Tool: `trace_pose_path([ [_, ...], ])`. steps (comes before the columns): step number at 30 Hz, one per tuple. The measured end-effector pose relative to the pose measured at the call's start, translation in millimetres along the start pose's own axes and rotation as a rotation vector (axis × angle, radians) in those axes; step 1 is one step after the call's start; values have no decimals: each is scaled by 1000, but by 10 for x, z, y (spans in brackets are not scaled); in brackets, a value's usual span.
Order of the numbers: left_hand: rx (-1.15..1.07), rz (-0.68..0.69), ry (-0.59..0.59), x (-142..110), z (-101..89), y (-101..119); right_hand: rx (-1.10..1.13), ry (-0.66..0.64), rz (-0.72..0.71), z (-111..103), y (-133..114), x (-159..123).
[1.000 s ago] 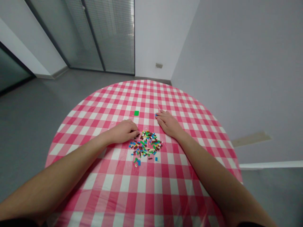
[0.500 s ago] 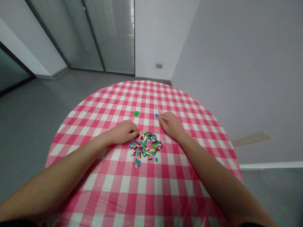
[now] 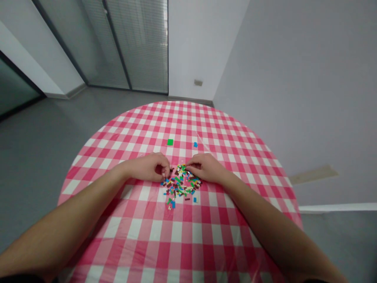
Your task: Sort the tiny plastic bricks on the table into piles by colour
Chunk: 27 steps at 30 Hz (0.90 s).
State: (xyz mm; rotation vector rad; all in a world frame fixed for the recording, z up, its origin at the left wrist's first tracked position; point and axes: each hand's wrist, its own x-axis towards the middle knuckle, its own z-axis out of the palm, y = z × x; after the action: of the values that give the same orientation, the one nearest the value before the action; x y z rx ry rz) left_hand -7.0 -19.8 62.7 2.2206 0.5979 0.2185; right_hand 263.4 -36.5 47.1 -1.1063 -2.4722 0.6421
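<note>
A pile of small building bricks (image 3: pixel 183 185) in brown, green, blue, white and yellow lies between my hands. At its left edge, my left hand (image 3: pixel 150 167) has thumb and index finger curled together in a pinch; whatever is in it is too small to name. My right hand (image 3: pixel 205 167) reaches over the pile's upper right edge, its fingertips drawn together among the bricks. I cannot make out what they hold. Beyond the hands lie a green square plate (image 3: pixel 170 142) and, to its right, a small blue piece (image 3: pixel 195 144).
A red and white checked cloth (image 3: pixel 176 239) covers the round table. Closer to me than the pile are a few stray bricks, among them a blue and white one (image 3: pixel 195 200). A wall (image 3: pixel 294 86) stands to the right, a glass partition (image 3: pixel 138 47) beyond.
My right hand has left the blue piece, which stays on the cloth, and come back toward me and left to the pile. My left hand's fingers have curled into a pinch.
</note>
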Motion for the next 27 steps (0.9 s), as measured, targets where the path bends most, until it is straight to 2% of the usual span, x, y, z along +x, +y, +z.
trace_pose_path([
  [11, 135, 0, 9, 58, 95, 115, 42, 87, 35, 22, 62, -2],
  [21, 103, 42, -29, 88, 114, 104, 116, 197, 81, 85, 127, -10],
  [27, 101, -17, -37, 91, 127, 116, 107, 198, 77, 83, 117, -12],
])
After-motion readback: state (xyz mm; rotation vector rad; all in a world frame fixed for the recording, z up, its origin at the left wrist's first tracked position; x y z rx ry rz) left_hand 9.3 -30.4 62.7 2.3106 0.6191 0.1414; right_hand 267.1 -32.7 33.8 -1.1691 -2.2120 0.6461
